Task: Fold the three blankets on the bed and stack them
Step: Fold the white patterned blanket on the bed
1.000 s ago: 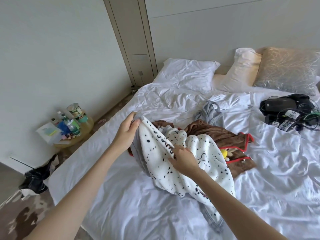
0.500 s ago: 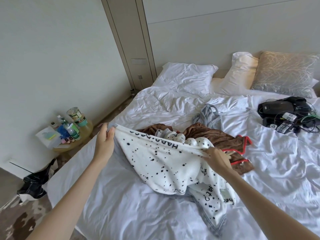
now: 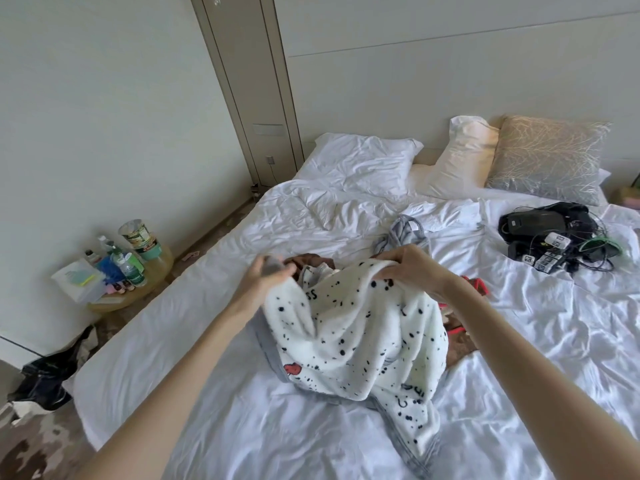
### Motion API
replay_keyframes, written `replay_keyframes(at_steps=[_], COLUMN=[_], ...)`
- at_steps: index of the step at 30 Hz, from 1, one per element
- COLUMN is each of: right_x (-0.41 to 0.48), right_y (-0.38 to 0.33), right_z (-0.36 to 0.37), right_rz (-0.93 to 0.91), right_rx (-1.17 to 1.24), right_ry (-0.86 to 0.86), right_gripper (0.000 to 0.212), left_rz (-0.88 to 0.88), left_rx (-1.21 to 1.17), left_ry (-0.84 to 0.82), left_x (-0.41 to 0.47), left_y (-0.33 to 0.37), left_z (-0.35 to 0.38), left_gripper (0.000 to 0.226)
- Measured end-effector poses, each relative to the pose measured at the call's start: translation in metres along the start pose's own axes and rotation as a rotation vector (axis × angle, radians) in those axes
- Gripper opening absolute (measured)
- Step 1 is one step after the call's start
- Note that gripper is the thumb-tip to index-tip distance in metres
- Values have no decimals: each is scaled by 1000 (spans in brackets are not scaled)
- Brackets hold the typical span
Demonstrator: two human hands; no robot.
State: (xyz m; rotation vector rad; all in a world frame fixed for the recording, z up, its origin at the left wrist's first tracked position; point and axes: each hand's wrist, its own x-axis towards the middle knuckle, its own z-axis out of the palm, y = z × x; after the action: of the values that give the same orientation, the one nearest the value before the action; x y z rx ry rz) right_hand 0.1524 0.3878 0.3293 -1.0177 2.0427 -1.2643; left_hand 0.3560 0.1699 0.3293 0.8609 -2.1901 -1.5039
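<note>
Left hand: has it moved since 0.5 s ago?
Yes. The left hand has swung right, from above the bed's left edge inward toward the right hand. Both grip the spotted blanket.

Plain pale wall [image 3: 104, 98] at left. Beige vertical panel [image 3: 249, 81] in the corner, socket [image 3: 270, 160] low on it. White-sheeted bed [image 3: 207, 341]. Low round side table [image 3: 160, 276] against the wall. Mottled brown floor [image 3: 34, 452]. Soft, even daylight.
</note>
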Motion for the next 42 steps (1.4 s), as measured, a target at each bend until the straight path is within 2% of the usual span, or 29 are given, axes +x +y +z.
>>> replay_keyframes(at_steps=[3, 5, 7, 10, 14, 16, 18, 22, 29, 32, 37, 38, 39, 42], right_x=[-1, -1, -1, -3, -10, -14, -15, -17, -26, -30, -33, -32, -32, -37], right_y=[-27, -38, -40, -29, 6, 26, 43, 75, 110, 118, 127, 130, 133, 139], right_z=[17, 25, 27, 24, 32, 39, 44, 47, 34, 18, -3, -7, -11, -23], right_rz=[-110, -163, -194, -237, -252, -220, -186, -11, 162, 184, 264, 268, 260, 270], right_rx=[-73, -39, -35, -219, -421, -488, -503, -470, -346, -338, -417, -392, -334, -51], right_ry=[-59, -94, -88, -2, 121, 194, 273, 312, 215, 303, 421, 418, 403, 368], right_gripper=[15, 13, 9, 11, 20, 35, 41, 44, 9, 30, 25, 17, 18, 42], left_rz=[129, 155, 195, 216, 307, 311, 307, 303, 209, 187, 148, 145, 135, 74], left_rx=[217, 326, 356, 237, 175, 175, 157, 124, 99, 111, 112, 111, 110, 103], left_ry=[-282, -322, -291, -159, 3, 54, 106, 192, 379, 407, 425, 435, 453, 502], left_x=[-10, -13, -11, -7, -4, -3, 1, 4, 5, 5, 7, 8, 9, 14], left_y=[21, 28, 29, 26, 31, 35, 35, 35, 25, 20, 10, 8, 5, -6], left_z=[37, 56, 63, 62, 63, 61, 56, 43, 21, 15, 15, 14, 12, 1], left_gripper=[73, 78, 74, 38, 38, 32, 29, 22, 19, 18, 18, 21, 23, 20])
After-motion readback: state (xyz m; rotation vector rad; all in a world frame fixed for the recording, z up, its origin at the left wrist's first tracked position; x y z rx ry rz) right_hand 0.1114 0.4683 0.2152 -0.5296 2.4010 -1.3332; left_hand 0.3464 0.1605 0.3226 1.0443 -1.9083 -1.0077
